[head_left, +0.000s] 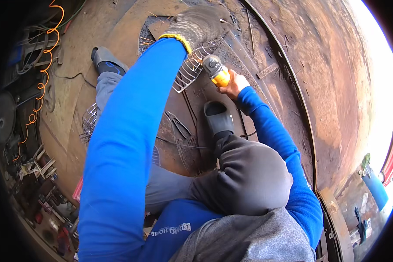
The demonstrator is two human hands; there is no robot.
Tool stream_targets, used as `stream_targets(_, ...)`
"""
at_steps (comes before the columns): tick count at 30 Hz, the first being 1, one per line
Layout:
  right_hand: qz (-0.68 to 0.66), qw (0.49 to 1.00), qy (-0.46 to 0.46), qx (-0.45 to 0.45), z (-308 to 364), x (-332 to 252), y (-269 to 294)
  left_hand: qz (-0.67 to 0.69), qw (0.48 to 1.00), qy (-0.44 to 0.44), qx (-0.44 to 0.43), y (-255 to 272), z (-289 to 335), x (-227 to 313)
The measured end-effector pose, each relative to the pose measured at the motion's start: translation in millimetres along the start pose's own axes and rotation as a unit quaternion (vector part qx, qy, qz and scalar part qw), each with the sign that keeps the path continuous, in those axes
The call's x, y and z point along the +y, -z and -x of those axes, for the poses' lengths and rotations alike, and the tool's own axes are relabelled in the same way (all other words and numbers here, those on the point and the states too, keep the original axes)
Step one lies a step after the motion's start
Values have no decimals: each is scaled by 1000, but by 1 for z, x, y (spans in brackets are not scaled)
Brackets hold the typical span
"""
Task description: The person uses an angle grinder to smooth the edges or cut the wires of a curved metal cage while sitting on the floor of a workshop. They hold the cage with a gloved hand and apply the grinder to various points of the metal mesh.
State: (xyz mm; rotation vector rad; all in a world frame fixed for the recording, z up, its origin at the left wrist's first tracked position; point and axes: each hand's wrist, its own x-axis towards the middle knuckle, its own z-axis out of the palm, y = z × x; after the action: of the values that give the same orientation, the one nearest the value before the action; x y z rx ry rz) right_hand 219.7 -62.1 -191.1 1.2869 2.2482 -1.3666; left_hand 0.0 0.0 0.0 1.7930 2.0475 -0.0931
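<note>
Angle grinder [216,72], yellow-bodied with a grey metal head, sits in your bare right hand [236,85], fingers wrapped round it. Its head is just beside a curved-bar metal grate [188,74] on the brown floor [81,48]. Your left hand [198,24], in a grey knit yellow-cuffed glove [188,29], overlaps the grate's far side; its finger opening cannot be told.

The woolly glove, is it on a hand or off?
On: the glove covers the left hand, and its yellow cuff meets the blue sleeve.
</note>
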Motion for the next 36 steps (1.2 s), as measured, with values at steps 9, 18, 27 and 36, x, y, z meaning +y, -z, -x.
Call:
stream_targets(9,-20,999,-22,19,0,7,2,60,995,-45,58,-34,-9,-62)
stream_targets(18,-38,999,30,7,7,5,-7,78,995,-6,54,-30,-6,-77)
stream_targets(27,-29,999,44,14,5,18,-4,193,978,53,53,-43,-9,-112)
stream_targets(36,-54,999,3,10,12,17,-4,98,993,30,63,-31,0,-86)
